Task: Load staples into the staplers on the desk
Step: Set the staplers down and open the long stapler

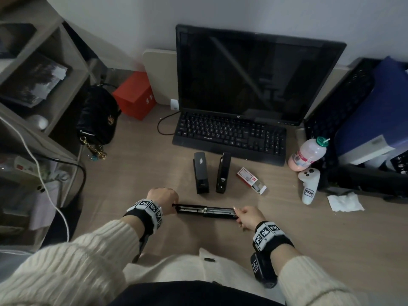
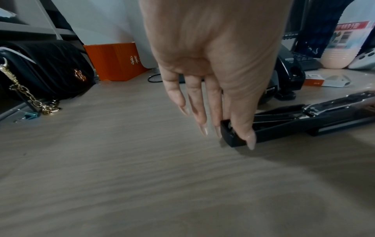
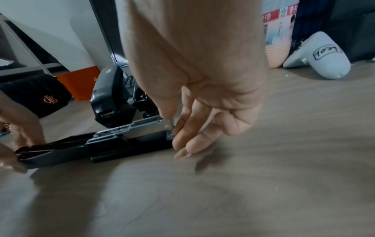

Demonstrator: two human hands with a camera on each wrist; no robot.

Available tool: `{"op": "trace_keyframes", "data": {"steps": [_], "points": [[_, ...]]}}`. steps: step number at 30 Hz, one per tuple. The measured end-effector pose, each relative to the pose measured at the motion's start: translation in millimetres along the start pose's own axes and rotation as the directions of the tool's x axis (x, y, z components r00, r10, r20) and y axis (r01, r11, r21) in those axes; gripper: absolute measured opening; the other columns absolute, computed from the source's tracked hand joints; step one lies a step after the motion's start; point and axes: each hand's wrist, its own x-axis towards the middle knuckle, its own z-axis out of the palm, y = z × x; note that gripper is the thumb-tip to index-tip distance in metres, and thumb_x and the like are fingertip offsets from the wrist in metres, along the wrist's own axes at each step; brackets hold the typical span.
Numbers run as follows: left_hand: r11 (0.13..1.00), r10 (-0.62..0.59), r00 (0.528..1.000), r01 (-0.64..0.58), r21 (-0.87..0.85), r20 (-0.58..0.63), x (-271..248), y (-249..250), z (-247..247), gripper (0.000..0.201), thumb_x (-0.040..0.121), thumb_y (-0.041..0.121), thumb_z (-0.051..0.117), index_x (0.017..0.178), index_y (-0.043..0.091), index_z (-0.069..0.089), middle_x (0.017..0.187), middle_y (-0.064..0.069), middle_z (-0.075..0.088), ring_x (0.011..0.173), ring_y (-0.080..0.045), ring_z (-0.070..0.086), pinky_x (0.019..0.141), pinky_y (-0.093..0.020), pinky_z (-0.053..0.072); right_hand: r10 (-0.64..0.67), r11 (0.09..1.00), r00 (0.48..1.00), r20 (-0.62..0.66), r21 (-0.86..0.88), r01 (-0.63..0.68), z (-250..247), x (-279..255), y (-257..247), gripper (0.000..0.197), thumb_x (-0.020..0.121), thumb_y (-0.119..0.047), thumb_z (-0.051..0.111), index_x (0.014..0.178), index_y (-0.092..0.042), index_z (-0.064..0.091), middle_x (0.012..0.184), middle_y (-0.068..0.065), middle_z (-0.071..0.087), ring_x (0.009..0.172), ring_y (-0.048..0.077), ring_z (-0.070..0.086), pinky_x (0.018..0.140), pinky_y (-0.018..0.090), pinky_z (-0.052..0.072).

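Note:
A black stapler (image 1: 205,210) (image 2: 304,121) (image 3: 121,137) lies opened out flat on the desk, with its metal magazine facing up. My left hand (image 1: 163,199) (image 2: 239,133) pinches the left end of its black cover between thumb and forefinger. My right hand (image 1: 242,215) (image 3: 172,121) pinches at the right end of the magazine, where a thin metal bit shows between thumb and forefinger. I cannot tell if that bit is staples. Two more black staplers (image 1: 201,173) (image 1: 223,173) stand closed behind. A small staple box (image 1: 250,178) lies open to their right.
A keyboard (image 1: 229,133) and a monitor (image 1: 254,76) stand behind the staplers. To the right are a pink bottle (image 1: 309,153), a white controller (image 1: 309,184) and a tissue (image 1: 344,202). At the left are a black bag (image 1: 97,115) and a red box (image 1: 134,93).

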Motion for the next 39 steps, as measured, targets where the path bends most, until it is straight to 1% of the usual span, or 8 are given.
{"op": "trace_keyframes", "data": {"steps": [3,6,10,15,22,30,35,39], "points": [[0.982,-0.087,0.996,0.090,-0.164,0.025,5.4,-7.1,1.0,0.057,0.064,0.080,0.065,0.096,0.034,0.070,0.101,0.014,0.068,0.096,-0.014,0.064,0.078,-0.026,0.048,-0.024,0.998,0.995,-0.097,-0.064,0.018,-10.3,-2.1,-2.9,0.041,0.092,-0.047,0.050,0.065,-0.017,0.055,0.062,0.001,0.064,0.073,0.025,0.068,0.072,0.032,0.052],[0.939,-0.115,0.993,0.111,-0.325,0.007,9.1,-12.5,-2.9,0.070,0.054,0.094,0.048,0.088,0.036,0.069,0.097,0.018,0.068,0.094,-0.011,0.065,0.085,-0.030,0.054,-0.032,0.999,0.972,-0.235,-0.024,0.027,-22.7,0.7,-7.1,0.030,0.091,-0.043,0.054,0.073,-0.020,0.060,0.080,0.001,0.067,0.086,0.025,0.065,0.076,0.029,0.046],[0.896,-0.152,0.988,0.138,-0.421,-0.002,11.2,-10.1,-16.8,0.062,0.078,0.084,0.036,0.090,0.031,0.067,0.097,0.009,0.069,0.093,-0.016,0.064,0.082,-0.031,0.053,-0.069,0.994,0.910,-0.410,0.047,0.096,-39.6,13.4,-8.6,0.022,0.091,-0.025,0.059,0.105,-0.009,0.063,0.098,0.007,0.067,0.097,0.029,0.062,0.078,0.027,0.041],[0.818,-0.153,0.988,0.130,-0.560,0.007,22.4,-10.5,-21.9,0.056,0.088,0.073,0.037,0.081,0.026,0.067,0.083,0.005,0.071,0.083,-0.017,0.067,0.082,-0.035,0.056,-0.098,0.995,0.881,-0.463,-0.046,0.087,-50.4,36.0,-0.3,0.036,0.084,-0.023,0.069,0.115,-0.005,0.061,0.112,0.019,0.060,0.103,0.035,0.058,0.089,0.035,0.043],[0.777,-0.127,0.992,0.107,-0.621,0.011,34.8,-6.9,-20.0,0.050,0.092,0.063,0.042,0.080,0.023,0.070,0.078,0.008,0.073,0.082,-0.012,0.068,0.083,-0.031,0.055,-0.210,0.977,0.857,-0.470,-0.066,0.203,-47.6,47.4,-1.9,0.027,0.085,-0.007,0.066,0.111,-0.001,0.067,0.109,0.022,0.056,0.100,0.038,0.057,0.090,0.033,0.041],[0.736,-0.101,0.995,0.072,-0.673,-0.005,42.7,-7.8,-18.1,0.041,0.097,0.050,0.047,0.084,0.020,0.072,0.077,0.008,0.074,0.077,-0.009,0.069,0.078,-0.025,0.054,-0.173,0.983,0.874,-0.455,-0.141,0.122,-45.6,50.8,-3.6,0.029,0.085,-0.016,0.069,0.112,-0.008,0.069,0.116,0.015,0.053,0.097,0.035,0.059,0.090,0.037,0.047],[0.697,-0.086,0.995,0.030,-0.716,-0.043,43.3,-4.9,-18.8,0.037,0.099,0.040,0.049,0.082,0.018,0.073,0.070,0.010,0.072,0.061,0.004,0.064,0.063,-0.012,0.046,-0.149,0.987,0.880,-0.451,-0.119,0.107,-46.4,51.7,-3.7,0.014,0.085,-0.014,0.068,0.095,-0.006,0.071,0.112,0.015,0.054,0.088,0.034,0.059,0.083,0.033,0.045],[0.666,-0.067,0.998,0.038,-0.745,-0.009,43.1,-4.8,-17.7,0.036,0.099,0.041,0.049,0.082,0.018,0.072,0.071,0.009,0.074,0.066,-0.002,0.069,0.074,-0.020,0.053,-0.109,0.982,0.920,-0.377,-0.183,0.042,-49.1,49.9,-9.5,0.013,0.087,-0.022,0.065,0.092,-0.011,0.069,0.112,0.013,0.051,0.090,0.032,0.058,0.085,0.031,0.045]]}}
